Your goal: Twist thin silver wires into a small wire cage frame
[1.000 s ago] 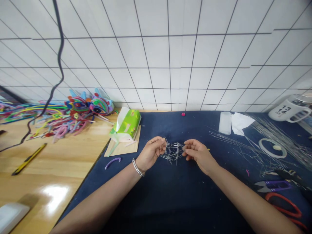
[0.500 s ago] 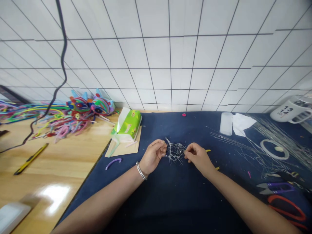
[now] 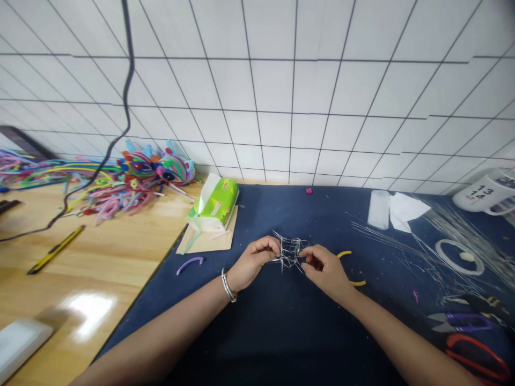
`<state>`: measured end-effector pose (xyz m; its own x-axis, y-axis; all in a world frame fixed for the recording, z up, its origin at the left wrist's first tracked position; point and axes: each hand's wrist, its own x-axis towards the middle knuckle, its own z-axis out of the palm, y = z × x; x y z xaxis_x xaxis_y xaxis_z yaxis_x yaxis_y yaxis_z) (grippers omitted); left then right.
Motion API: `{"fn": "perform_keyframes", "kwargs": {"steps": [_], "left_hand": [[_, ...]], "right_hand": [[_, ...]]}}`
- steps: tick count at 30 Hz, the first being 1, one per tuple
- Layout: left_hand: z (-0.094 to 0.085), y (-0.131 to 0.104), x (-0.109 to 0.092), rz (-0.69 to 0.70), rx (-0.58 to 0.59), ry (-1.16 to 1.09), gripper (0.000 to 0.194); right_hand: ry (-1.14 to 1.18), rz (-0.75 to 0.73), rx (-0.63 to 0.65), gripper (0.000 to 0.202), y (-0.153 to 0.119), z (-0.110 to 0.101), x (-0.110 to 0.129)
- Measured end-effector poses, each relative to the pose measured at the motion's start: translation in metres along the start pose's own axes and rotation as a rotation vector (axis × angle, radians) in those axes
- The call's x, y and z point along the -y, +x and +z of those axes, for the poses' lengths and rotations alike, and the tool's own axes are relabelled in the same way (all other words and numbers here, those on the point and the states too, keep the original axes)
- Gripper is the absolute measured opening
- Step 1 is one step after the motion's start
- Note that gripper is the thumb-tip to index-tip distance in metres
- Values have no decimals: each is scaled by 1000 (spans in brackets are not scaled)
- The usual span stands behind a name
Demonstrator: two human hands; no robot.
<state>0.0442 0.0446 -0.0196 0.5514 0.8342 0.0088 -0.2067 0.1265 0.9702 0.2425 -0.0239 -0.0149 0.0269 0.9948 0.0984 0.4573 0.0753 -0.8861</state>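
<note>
Your two hands meet at one wire frame point(image 3: 289, 250), which sits between them over the dark blue cloth point(image 3: 265, 343). Your left hand point(image 3: 250, 264) pinches its left side; your right hand point(image 3: 328, 272) has its fingers narrow at the right side (whether they grip a wire, I can't tell). Two curved yellow ends point(image 3: 358, 283) show beside your right hand. Leftward lie one purple strip point(image 3: 189, 264) and one tissue pack point(image 3: 220, 206); far right, one mug point(image 3: 480, 194).

White mug point(image 3: 466, 199), right edge of frame: "13" above "14"
Figures point(image 3: 485, 191): dark, in two rows on the mug's side
</note>
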Motion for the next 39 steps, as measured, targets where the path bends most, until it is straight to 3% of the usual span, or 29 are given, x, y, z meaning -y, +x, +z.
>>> {"fn": "perform_keyframes", "kwargs": {"steps": [4,8,15,22,32,35,39], "left_hand": [[-10,-6,-5,72,92,199,12],[-16,-11,-11,140,203,414,15],[-13,-15,-13,244,236,676,18],[-14,-15,-12,274,282,735,20],[-10,-17,-12,297,334,773,43],[-10,-17,-13,255,334,696,40],[-10,-19,-11,67,236,383,30]], "right_hand": [[-64,-28,-2,7,-1,5,1],[-127,-72,11,13,-2,11,2],[-257,-185,33,18,-7,16,4],[-280,-229,16,23,-9,20,2],[-217,-148,-8,13,-8,21,4],[-192,-134,-7,10,-8,21,4],[-136,-108,-17,8,-7,19,6]]}}
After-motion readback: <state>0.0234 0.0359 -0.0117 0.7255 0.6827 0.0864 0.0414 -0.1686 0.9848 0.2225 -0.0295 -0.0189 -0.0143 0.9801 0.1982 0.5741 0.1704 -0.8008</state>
